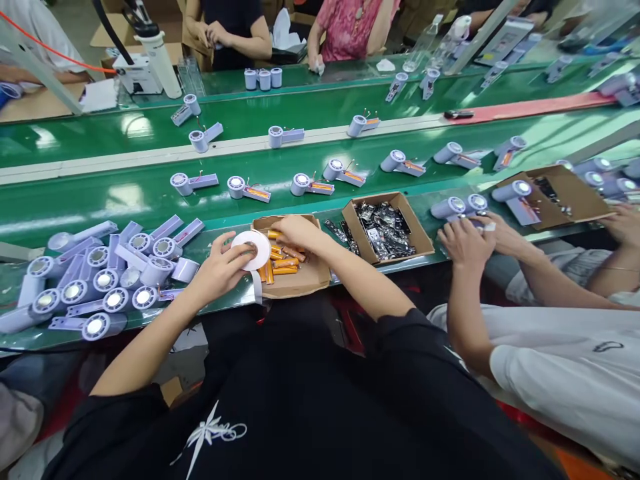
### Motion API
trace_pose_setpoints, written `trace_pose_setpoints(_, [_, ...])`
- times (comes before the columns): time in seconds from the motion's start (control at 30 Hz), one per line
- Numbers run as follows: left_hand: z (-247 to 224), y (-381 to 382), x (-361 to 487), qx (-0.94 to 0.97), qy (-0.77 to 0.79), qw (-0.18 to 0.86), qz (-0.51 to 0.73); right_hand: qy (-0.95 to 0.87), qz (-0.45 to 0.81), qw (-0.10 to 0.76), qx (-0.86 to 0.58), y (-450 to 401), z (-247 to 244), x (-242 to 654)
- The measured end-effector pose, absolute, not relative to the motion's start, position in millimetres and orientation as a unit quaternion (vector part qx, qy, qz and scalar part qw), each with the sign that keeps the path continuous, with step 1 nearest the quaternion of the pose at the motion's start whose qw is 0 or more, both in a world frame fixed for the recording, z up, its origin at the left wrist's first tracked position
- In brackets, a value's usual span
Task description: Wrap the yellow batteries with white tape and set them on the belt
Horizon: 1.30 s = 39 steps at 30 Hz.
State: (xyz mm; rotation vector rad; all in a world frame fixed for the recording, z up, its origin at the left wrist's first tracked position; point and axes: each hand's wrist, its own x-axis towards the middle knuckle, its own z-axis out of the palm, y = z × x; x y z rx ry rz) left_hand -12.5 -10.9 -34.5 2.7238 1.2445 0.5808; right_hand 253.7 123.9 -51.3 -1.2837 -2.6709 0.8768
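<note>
Your left hand (217, 268) has its thumb and fingers pinching a flat, ring-shaped white roll (263, 252) – the roll sits at the fingertips, its broad face turned up, its axis through the hole pointing roughly up toward you. Your right hand (301, 235) is bent down into a shallow brown cardboard box (311, 280), its fingers curled over; an orange cylinder lies by the fingertips, but whether they pinch it you cannot tell. The orange cylindrical cells (285, 263) lie below and between your hands, at least six in view, the overlap hiding the full count. Two, just under the roll, have their long axes pointing away from you; two nearer the right hand's underside lie crosswise, left to right. Right of your right hand is one open brown cardboard box (416, 225) of small black-and-silver parts (383, 230), too jumbled to count, with loose dark strips (335, 235) just beside it. Left of your left hand lies a pile of pale purple plastic fan bodies (106, 280), more than ten – handles pointing various ways. Beyond both hands, seven similar fan bodies (300, 185) line the near lane of the green belt (210, 208), handles mostly pointing right.
</note>
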Motion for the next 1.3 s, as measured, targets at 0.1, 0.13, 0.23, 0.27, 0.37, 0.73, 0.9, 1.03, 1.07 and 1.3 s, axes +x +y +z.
trace_pose_setpoints(0.1, [-30, -22, -17, 0.891, 0.401, 0.053, 0.205, -0.767, 0.429, 0.259, -0.401, 99, -40, 276])
trace_pose_setpoints(0.13, [-29, -26, -18, 0.893, 0.394, 0.052, 0.211, -0.703, 0.473, 0.360, -0.391, 86, -36, 281])
trace_pose_setpoints(0.23, [-25, -34, -15, 0.899, 0.372, 0.047, 0.225, -0.549, 0.513, 0.545, -0.371, 42, -30, 280])
trace_pose_setpoints(0.27, [-25, -36, -13, 0.900, 0.369, 0.047, 0.226, -0.525, 0.522, 0.561, -0.370, 27, -31, 274])
trace_pose_setpoints(0.37, [-23, -39, -9, 0.902, 0.373, 0.053, 0.213, -0.485, 0.582, 0.545, -0.359, -9, -43, 253])
trace_pose_setpoints(0.73, [18, -34, -9, 0.932, 0.322, -0.043, 0.159, -0.510, 0.736, 0.299, -0.330, 11, -25, 273])
trace_pose_setpoints(0.9, [-3, -62, 34, 0.918, 0.355, -0.040, 0.174, -0.403, 0.562, 0.600, -0.402, 40, -24, 287])
trace_pose_setpoints(1.03, [-18, -17, 53, 0.923, 0.352, 0.132, 0.086, -0.377, 0.468, 0.686, -0.410, 74, -25, 315])
trace_pose_setpoints(1.07, [-18, 8, 49, 0.916, 0.349, 0.187, 0.064, -0.385, 0.483, 0.668, -0.415, 77, -27, 318])
trace_pose_setpoints(1.3, [-38, 208, -46, 0.725, 0.686, 0.062, -0.004, -0.375, 0.489, 0.675, -0.407, 63, -46, 311])
